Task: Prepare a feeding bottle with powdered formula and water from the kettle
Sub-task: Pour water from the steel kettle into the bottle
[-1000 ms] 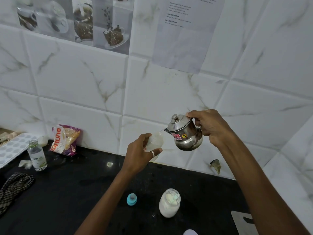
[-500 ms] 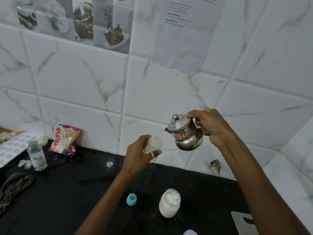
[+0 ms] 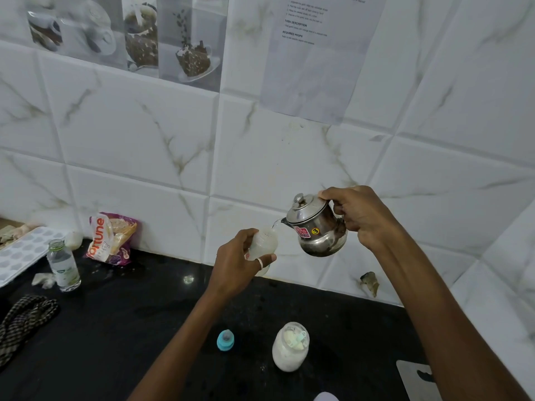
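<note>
My left hand holds a small translucent feeding bottle upright above the black counter, its mouth open. My right hand grips the handle of a small steel kettle, tilted with its spout toward the bottle's mouth. A thin stream of water runs from the spout into the bottle. On the counter below stand the bottle's blue teat cap and an open glass jar of white powder with a scoop inside.
At the left stand a small clear bottle, a purple-orange packet against the tiled wall, a white moulded tray and a checked cloth. A pale board lies at the lower right.
Both hands keep almost the same pose. The kettle stays tilted over the bottle and the water keeps running.
</note>
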A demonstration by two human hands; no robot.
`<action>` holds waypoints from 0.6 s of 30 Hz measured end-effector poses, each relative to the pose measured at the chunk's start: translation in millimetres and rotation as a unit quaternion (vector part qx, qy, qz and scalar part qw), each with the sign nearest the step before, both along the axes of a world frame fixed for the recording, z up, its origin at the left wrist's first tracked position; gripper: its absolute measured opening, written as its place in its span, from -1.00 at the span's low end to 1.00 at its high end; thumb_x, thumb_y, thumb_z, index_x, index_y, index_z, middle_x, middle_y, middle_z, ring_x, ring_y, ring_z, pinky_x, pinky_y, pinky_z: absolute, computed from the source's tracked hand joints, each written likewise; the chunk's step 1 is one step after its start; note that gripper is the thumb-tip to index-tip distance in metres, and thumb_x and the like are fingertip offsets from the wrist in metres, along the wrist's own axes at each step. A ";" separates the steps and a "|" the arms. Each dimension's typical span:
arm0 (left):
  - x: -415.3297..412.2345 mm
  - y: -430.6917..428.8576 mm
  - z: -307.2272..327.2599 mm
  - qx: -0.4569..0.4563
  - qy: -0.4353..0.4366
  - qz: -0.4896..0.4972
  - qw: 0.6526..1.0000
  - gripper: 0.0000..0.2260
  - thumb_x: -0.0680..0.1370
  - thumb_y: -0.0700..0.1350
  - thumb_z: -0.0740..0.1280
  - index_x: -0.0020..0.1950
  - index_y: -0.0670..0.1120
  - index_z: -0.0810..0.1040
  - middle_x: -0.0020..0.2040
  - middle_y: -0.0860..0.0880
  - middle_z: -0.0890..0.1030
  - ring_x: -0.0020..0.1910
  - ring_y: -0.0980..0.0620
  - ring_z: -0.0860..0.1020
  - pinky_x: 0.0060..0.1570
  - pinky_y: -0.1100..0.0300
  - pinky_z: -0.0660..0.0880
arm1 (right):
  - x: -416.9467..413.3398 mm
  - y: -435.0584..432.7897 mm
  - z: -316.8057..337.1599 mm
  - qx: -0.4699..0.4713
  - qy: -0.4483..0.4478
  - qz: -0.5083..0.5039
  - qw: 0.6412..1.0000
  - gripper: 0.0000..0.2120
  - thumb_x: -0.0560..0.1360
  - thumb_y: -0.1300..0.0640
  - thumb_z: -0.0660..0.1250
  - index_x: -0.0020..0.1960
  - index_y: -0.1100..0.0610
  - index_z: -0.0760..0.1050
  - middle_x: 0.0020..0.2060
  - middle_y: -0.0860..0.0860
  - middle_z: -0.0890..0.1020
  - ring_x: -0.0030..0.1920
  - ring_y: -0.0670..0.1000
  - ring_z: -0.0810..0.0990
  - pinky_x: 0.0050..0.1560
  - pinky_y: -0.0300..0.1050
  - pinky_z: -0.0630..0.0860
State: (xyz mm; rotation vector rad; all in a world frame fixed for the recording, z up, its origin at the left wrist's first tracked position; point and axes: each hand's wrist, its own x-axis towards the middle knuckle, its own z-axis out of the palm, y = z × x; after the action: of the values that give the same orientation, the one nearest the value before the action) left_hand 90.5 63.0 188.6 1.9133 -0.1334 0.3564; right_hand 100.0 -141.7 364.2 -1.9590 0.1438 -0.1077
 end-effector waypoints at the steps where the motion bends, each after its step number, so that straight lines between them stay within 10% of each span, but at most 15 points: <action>1: -0.2 -0.2 0.8 -0.001 0.000 0.000 1.000 -0.41 0.43 0.01 0.58 0.40 -0.07 0.48 0.24 0.04 0.58 0.15 0.10 0.52 -0.03 0.53 0.38 | -0.5 -0.2 0.0 0.001 -0.001 0.000 1.000 -0.79 0.47 0.09 0.48 -0.28 0.08 0.53 -0.46 -0.07 0.37 -0.62 -0.17 0.33 -0.46 -0.22 0.18; 18: -3.1 -1.6 8.9 -0.005 -0.004 -0.004 1.000 -0.42 0.44 -0.01 0.58 0.39 -0.06 0.47 0.18 0.15 0.50 0.15 0.12 0.49 -0.02 0.51 0.38 | -2.8 0.4 -4.5 0.001 0.005 0.006 1.000 -0.89 0.50 0.11 0.46 -0.14 0.14 0.62 -0.62 -0.19 0.40 -0.59 -0.18 0.38 -0.47 -0.22 0.17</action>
State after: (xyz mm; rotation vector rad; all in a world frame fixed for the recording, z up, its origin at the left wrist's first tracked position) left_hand 87.4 61.4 197.5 1.9007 -0.1445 0.3599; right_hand 97.1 -141.3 359.7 -1.9576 0.1393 -0.0899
